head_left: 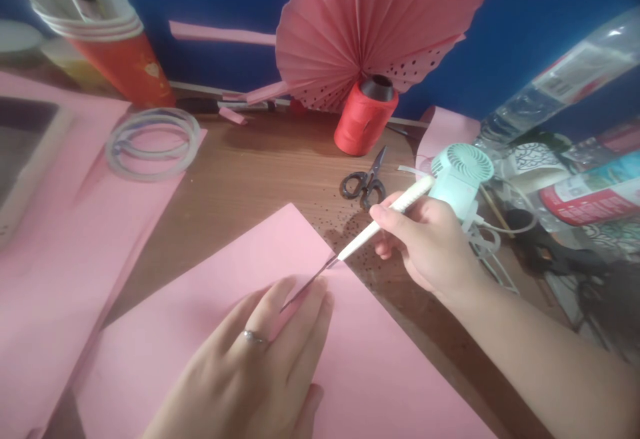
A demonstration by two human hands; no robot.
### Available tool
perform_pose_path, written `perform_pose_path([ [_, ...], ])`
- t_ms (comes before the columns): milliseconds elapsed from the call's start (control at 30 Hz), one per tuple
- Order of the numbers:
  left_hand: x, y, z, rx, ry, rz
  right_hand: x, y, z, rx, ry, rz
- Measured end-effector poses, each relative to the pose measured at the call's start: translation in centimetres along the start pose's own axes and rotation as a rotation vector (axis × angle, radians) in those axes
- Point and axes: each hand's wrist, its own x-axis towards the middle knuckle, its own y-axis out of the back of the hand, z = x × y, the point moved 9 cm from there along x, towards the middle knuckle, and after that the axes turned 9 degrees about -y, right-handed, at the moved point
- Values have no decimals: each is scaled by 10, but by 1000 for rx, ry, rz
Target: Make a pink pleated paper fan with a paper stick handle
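A sheet of pink paper (200,305) lies on the wooden table with one corner pointing away from me. My left hand (260,359) rests flat on it, fingers stretched out and a ring on one of them. In my right hand (420,239) is a slim white-handled craft knife (383,222), gripped like a pen. Its thin dark blade reaches down over the paper, and the tip end passes between two fingers of my left hand. Whether the blade is in the paper or only on it I cannot tell.
Small scissors (367,182) and dark specks lie beyond the paper. Behind stand a red thread spool (367,115) and a pleated pink fan (350,25). Tape rolls (153,145) and a red cup (125,65) are left; a mint handheld fan (463,172) and plastic bottles (565,85) crowd the right.
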Motion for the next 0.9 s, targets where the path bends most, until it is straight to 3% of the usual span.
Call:
perform_pose_path([
  [667,-1,2,3,-11,-17,2,0,0,-1,-15,10,11],
  [900,1,0,-1,-16,47,-2,2,-1,-6,-65,48,27],
])
